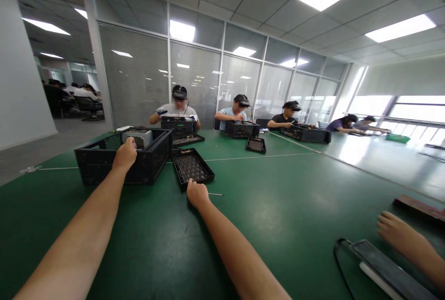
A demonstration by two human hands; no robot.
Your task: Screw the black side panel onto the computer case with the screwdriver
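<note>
A black computer case point(114, 165) lies on the green table at my left, its top side uncovered. A grey power supply point(144, 138) sits tilted in it, rising above the rim. My left hand point(125, 155) is closed at the power supply's near corner, over the case's near wall; its fingertips are hidden. My right hand point(197, 193) is closed around a screwdriver point(217, 194), whose thin shaft points right; the handle is hidden in the fist. Those fingers are at the near edge of a shallow black tray-like panel point(193, 166), which has small parts at its far end.
Across the green table point(278, 198), several people work at other black cases point(241, 129). At right, another person's hand point(399, 230) rests near a dark flat device point(385, 260) with a cable and a reddish-brown block point(420, 209). A green basket point(398, 138) stands far right.
</note>
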